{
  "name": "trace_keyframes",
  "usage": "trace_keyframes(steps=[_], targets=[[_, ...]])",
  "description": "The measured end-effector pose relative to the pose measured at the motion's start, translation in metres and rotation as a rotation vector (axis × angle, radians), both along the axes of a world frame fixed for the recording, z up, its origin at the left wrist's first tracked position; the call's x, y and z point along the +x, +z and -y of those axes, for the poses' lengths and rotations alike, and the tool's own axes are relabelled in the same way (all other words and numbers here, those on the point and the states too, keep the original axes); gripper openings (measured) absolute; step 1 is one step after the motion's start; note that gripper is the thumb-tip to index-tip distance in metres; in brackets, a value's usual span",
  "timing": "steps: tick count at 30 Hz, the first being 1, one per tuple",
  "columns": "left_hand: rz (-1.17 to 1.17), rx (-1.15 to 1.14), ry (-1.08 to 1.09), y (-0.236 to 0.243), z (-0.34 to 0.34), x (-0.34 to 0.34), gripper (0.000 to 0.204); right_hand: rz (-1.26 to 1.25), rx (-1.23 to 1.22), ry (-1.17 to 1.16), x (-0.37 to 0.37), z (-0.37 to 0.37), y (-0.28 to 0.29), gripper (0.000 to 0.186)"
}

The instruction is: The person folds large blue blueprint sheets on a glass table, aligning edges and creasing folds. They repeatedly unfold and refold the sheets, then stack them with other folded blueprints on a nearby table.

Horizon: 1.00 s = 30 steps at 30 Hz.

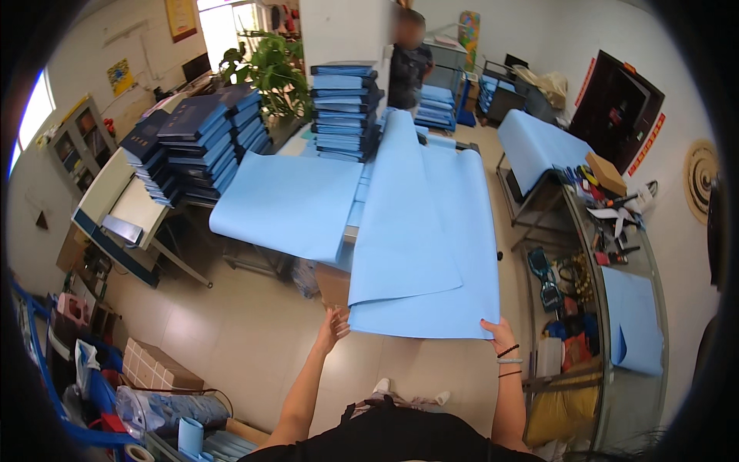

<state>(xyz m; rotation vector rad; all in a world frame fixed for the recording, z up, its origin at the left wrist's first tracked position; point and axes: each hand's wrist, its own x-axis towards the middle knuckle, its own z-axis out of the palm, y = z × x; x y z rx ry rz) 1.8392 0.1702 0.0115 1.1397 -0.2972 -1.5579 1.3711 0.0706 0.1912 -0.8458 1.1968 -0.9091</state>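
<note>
A large light-blue sheet [422, 314] stretches from the table toward me, with a second layer or fold of the same blue lying over its left part. My right hand [500, 333] pinches its near right corner, thumb on top. By the near left corner is my left hand [333, 326], fingers raised and apart; it is at the sheet's edge, and whether it touches is hard to see. Left of the sheet, another blue sheet [289, 202] drapes over the table's front edge. Behind it rises a tall stack of dark-blue and light-blue folders [344, 112].
More stacked folders [192, 142] stand at the left, near a potted plant [269, 69]. A person [408, 73] is at the back. To the right, a glass-topped counter [643, 269] carries tools and a blue sheet [633, 319]. Boxes [158, 366] and bags crowd the lower left.
</note>
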Motion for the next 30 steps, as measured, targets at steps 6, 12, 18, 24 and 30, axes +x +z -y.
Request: trace_keyframes(steps=[6,12,18,24,30], targets=[[0.073,-0.123,-0.158,0.075,0.045,-0.026,0.061,0.007,0.059,0.022,-0.032,-0.042,-0.008,0.043],[0.413,-0.093,-0.245,0.088,0.115,-0.026,0.06,-0.056,0.074,0.046,-0.021,-0.021,-0.013,0.042],[0.588,0.023,0.016,0.075,0.183,-0.037,0.055,-0.204,0.022,-0.117,0.004,0.036,-0.018,0.051],[0.767,-0.092,0.313,0.07,0.188,-0.067,0.037,-0.41,-0.301,-0.108,-0.013,0.055,-0.038,0.04],[0.761,-0.321,0.402,0.117,0.174,-0.121,0.025,-0.498,-0.601,-0.01,-0.024,0.023,0.029,0.031]])
